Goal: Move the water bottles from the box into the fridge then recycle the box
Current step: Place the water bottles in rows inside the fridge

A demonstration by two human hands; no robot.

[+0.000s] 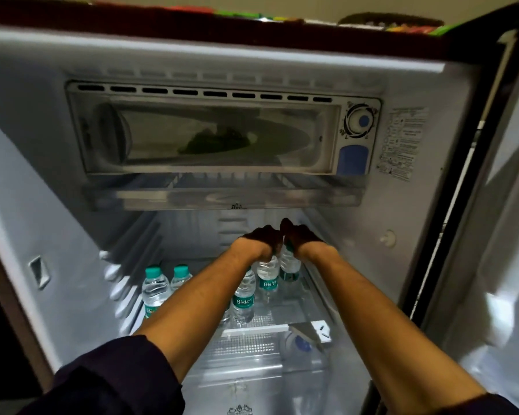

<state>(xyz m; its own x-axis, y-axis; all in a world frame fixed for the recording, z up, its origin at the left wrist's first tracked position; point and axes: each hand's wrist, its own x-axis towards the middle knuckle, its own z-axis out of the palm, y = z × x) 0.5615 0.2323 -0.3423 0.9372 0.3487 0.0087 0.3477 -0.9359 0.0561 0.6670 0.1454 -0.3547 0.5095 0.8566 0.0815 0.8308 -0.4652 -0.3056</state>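
Both my arms reach deep into the open fridge [72,223]. My left hand [262,239] grips the top of a clear water bottle [267,275] with a green label. Right beside it, my right hand [301,236] grips the neck of a second bottle [289,266]. Both bottles hang upright at the back right of the clear shelf [282,313]. A third bottle [244,298] stands on the shelf just in front of them. Two more green-capped bottles [154,287] stand at the shelf's left side, partly hidden by my left forearm. The box is out of view.
A freezer compartment [210,136] with a clear flap and a drip tray [222,196] sits overhead. A thermostat dial [360,119] is at its right. The open fridge door [492,235] stands on the right. Below the shelf lies a clear crisper cover [246,360].
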